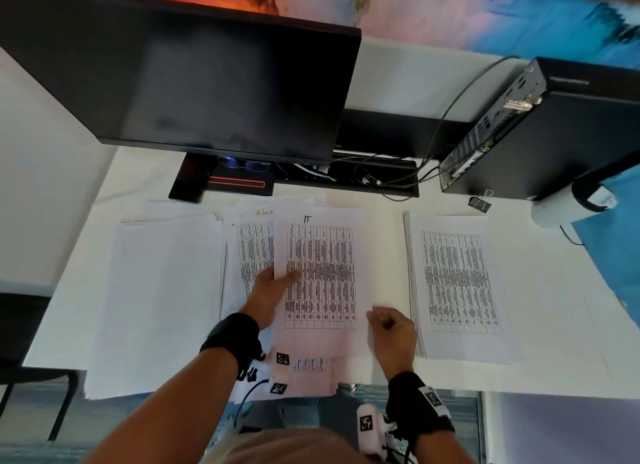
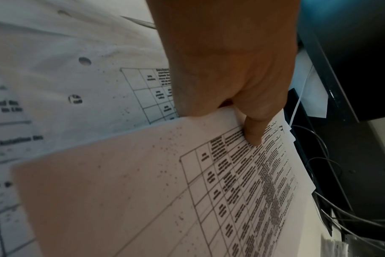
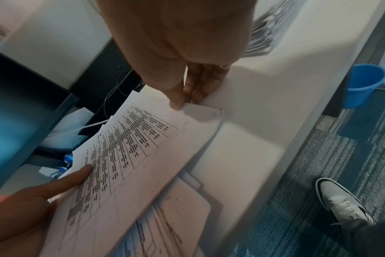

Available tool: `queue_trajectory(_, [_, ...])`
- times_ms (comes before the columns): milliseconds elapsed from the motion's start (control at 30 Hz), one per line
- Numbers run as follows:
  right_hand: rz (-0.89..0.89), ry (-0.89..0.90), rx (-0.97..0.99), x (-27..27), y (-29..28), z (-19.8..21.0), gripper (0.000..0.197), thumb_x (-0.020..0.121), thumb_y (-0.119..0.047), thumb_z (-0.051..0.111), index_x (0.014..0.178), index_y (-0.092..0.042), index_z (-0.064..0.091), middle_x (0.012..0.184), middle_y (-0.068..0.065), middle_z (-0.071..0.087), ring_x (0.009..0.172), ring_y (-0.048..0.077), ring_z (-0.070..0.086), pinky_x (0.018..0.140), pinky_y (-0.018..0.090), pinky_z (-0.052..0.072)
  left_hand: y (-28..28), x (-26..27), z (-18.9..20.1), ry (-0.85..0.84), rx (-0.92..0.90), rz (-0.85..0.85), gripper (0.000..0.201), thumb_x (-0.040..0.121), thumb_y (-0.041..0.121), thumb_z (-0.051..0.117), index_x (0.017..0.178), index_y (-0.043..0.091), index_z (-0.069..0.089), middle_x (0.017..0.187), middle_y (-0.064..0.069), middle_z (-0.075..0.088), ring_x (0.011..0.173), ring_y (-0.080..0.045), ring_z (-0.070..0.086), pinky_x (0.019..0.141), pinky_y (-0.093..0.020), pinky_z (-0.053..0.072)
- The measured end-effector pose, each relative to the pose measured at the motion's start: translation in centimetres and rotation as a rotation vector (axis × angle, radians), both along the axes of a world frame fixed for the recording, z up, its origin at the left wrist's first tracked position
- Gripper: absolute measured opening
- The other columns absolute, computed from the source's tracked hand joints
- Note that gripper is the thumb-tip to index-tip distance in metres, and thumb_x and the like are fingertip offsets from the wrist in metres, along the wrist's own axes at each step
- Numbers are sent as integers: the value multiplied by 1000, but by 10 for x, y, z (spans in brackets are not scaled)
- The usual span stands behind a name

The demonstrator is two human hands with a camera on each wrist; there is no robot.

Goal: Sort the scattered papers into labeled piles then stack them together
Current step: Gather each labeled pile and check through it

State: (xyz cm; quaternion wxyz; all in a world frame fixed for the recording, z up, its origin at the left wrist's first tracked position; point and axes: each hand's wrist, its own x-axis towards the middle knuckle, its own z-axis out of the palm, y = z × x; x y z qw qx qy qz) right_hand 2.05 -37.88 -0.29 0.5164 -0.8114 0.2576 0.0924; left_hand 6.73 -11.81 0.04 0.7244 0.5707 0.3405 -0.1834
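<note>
- Top sheet (image 1: 322,276) marked "IT", printed table, lifted over centre pile, desk (image 1: 554,370) middle.
- L hand (image 1: 268,295) at sheet's 9 o'clock edge: thumb on top, fingers under, pinching.
- R hand (image 1: 393,332) at sheet's 4 o'clock corner: thumb + fingertips nipping edge.
- "Admin" sheet (image 1: 254,252) just at 9 o'clock, partly covered.
- Blank-face stack (image 1: 156,301) far at 9; table stack (image 1: 460,287) at 3, apart.
- Monitor (image 1: 194,79) at 12; binder clip (image 1: 480,201) at 2.
</note>
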Motion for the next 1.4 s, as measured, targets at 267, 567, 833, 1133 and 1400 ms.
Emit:
queue_trajectory(267, [97,-23,81,12,-7,24,57,89,-56,77,137,-30,59,125,-13,63,115,8,62,95,30,53,1,-5,40,-193,115,-266,15,99,20,70,110,10,71,110,-10,77,105,-24,73,96,-39,61])
queue_trajectory(567, [-98,-365,483,50,-17,133,28,87,-15,83,114,-19,77,113,4,80,112,19,74,98,37,55,-44,26,118,-411,119,-340,24,95,22,76,118,16,74,110,-3,80,106,-29,75,97,-49,60])
queue_trajectory(833, [-264,-664,425,47,-2,164,33,92,7,72,123,0,68,102,-17,80,98,1,75,80,14,58,-113,50,136,-600,139,-183,23,86,29,86,106,37,77,106,7,80,101,-8,74,93,-35,61])
queue_trajectory(1133, [-220,-583,289,33,-12,113,15,91,-9,78,96,-19,68,83,-13,72,77,-4,67,73,11,52,-108,49,117,-536,121,-191,38,83,9,88,97,44,79,106,3,81,102,-15,77,90,-41,63])
queue_trajectory(1400, [-141,-382,166,22,-33,110,30,93,-7,77,93,-34,65,86,-23,75,72,-12,66,69,11,51,-111,46,105,-443,213,-226,27,83,16,89,104,28,77,100,4,81,96,-10,77,86,-37,64])
